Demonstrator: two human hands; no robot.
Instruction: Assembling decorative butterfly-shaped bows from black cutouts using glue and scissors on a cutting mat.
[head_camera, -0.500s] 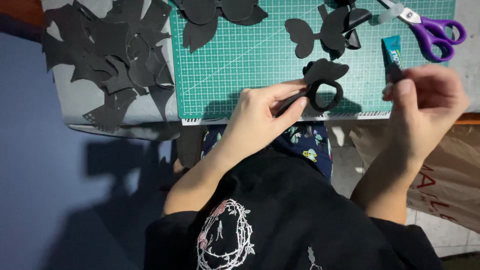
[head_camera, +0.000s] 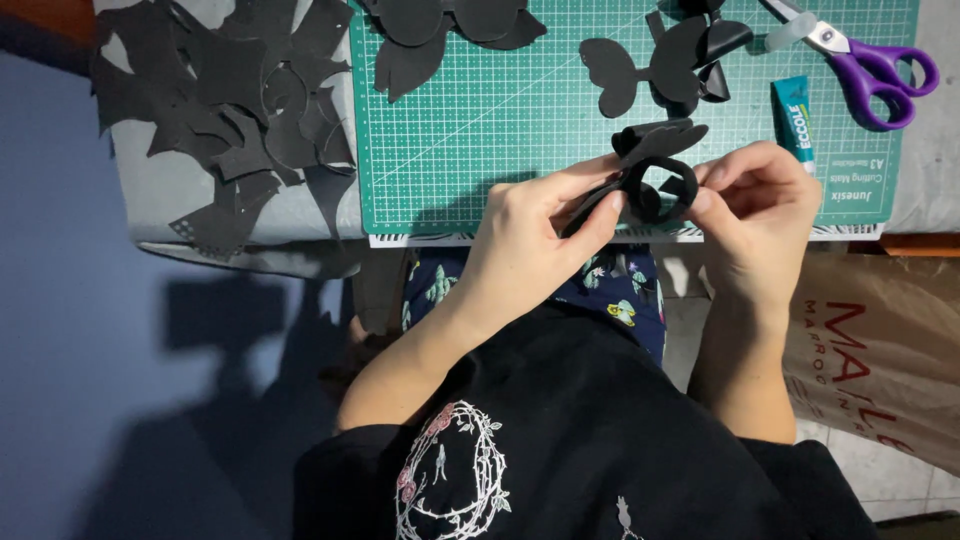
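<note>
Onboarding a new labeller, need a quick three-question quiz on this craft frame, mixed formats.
1. True or false: both the left hand and the right hand grip the curled black foam bow piece.
2. Multiple choice: the purple-handled scissors lie at the A) top right corner of the green cutting mat, B) pile of black foam offcuts, C) brown paper bag.
3. Fill in: the small teal glue tube lies on the green ____.

Key: 1 true; 2 A; 3 cutting mat.

Black short-sleeved top (head_camera: 600, 440) with white-and-pink embroidered thorn wreath (head_camera: 445, 475) on the chest; dark blue floral-patterned garment (head_camera: 610, 285) below; bare forearms, no rings or watch visible
</note>
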